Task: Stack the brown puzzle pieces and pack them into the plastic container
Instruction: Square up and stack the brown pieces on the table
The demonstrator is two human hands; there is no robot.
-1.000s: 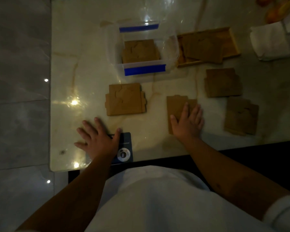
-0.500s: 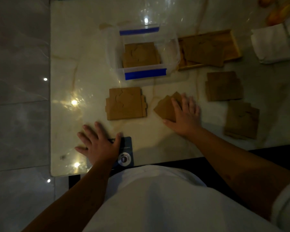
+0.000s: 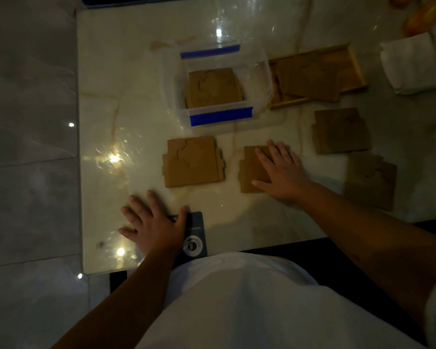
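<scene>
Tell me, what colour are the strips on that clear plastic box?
Blue strips, one on the near rim and one on the far rim of the plastic container; seen in the head view.

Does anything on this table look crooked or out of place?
Mostly tidy. The brown puzzle stack at the near right corner sits slightly rotated, and the pieces in the wooden tray overhang its near edge.

Dim room, glossy pale marble table (image 3: 126, 102), grey tiled floor (image 3: 28, 122), small light reflections
</scene>
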